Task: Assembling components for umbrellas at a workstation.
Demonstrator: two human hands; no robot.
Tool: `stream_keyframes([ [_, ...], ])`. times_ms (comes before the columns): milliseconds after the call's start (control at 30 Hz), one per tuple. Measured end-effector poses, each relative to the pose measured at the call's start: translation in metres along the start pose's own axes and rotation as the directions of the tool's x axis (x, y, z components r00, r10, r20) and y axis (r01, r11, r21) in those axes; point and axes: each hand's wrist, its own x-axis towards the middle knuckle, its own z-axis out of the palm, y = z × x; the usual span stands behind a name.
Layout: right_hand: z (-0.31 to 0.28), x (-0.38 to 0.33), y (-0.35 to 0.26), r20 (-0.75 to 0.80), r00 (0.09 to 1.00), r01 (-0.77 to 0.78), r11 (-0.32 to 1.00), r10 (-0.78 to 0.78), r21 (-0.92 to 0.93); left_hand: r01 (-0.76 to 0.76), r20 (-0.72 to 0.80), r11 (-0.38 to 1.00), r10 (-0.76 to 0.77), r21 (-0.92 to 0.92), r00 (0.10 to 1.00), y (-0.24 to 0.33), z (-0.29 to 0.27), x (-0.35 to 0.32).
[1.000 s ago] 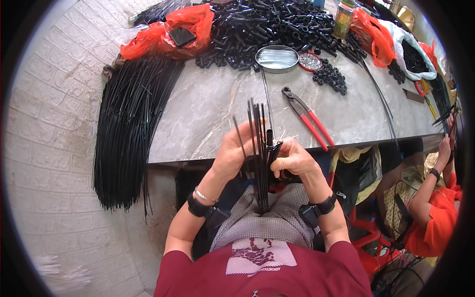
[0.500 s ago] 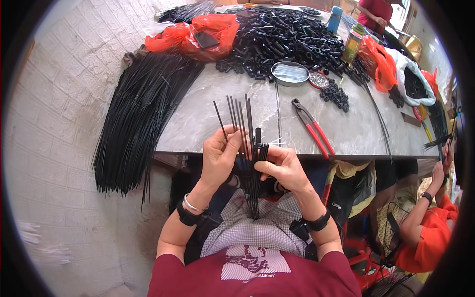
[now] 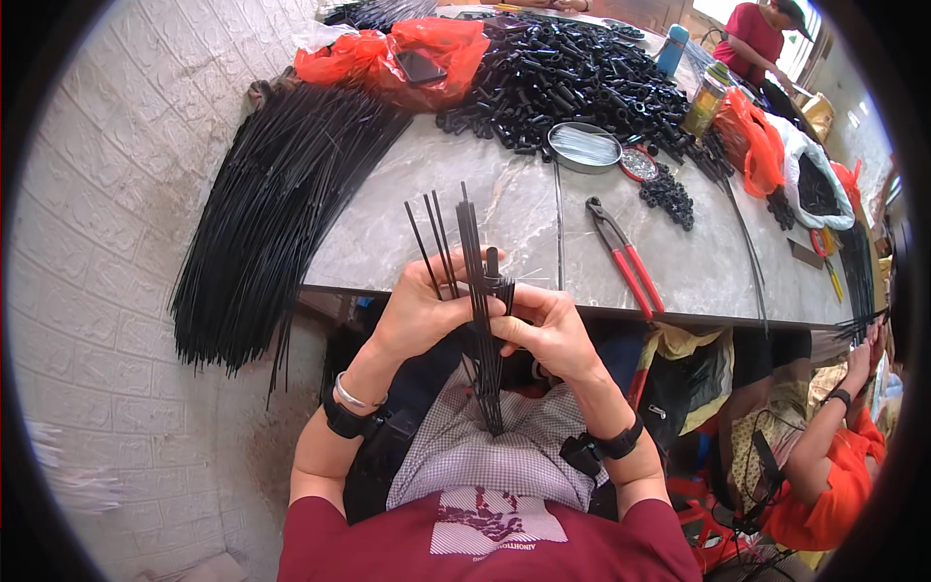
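My left hand (image 3: 419,312) now fans the black rods (image 3: 477,291) more apart than before, and my right hand (image 3: 548,330) pinches a small black tube (image 3: 493,264) onto one, so capping goes on.

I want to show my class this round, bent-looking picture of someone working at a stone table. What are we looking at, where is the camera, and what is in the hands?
There is no machine here: a person works with two bare hands. The camera sits on that person's head and looks down, and its very wide lens bends straight edges near the rim. The forearms come in from the bottom.

The left hand and the right hand together grip a small bundle of thin black rods, held upright at the near edge of the grey stone table.

On the table lie red-handled pliers, a round metal dish, a big heap of short black tubes and an orange plastic bag. A thick sheaf of long black rods hangs over the table's left end. At the right edge, another person in orange works too.
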Motion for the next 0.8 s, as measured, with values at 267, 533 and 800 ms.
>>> stream_keyframes([
  [267,-0.002,0.003,0.006,0.052,0.998,-0.048,0.998,0.045,0.052,-0.039,0.049,0.997,0.036,0.060,0.998,-0.008,-0.011,-0.003],
  [533,-0.005,0.014,0.008,0.129,0.984,-0.132,0.989,0.123,0.062,-0.057,0.116,0.998,0.052,0.040,0.992,-0.012,-0.025,-0.005],
  [800,0.002,0.005,0.008,0.034,0.999,-0.035,0.998,0.037,-0.054,-0.038,-0.012,0.966,0.043,0.255,0.999,0.002,-0.010,-0.012],
])
